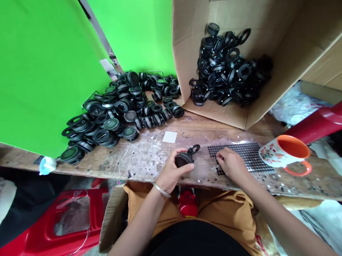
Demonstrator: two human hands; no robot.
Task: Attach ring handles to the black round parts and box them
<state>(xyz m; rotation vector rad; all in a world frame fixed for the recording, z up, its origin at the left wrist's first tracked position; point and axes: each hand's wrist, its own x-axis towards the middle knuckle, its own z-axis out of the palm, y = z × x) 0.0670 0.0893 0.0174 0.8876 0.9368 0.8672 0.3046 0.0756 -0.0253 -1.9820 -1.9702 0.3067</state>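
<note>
My left hand (174, 171) is wrapped round a round black part with a ring (184, 158); the small open ring juts out to its upper right. My right hand (230, 162) rests over a sheet of small black round stickers (251, 155), thumb and forefinger pinched near the sheet's left side. Whatever the pinch holds, if anything, is too small to make out. A white square of paper (169, 136) lies on the wooden table (149, 153), beyond my left hand.
Similar black parts (111, 124) are heaped at the left back, and more (231, 72) sit inside a cardboard box (286, 55). A white and orange mug (282, 150) stands right of the sheet, before a red bottle (321, 122). Green panels (36, 67) rise behind.
</note>
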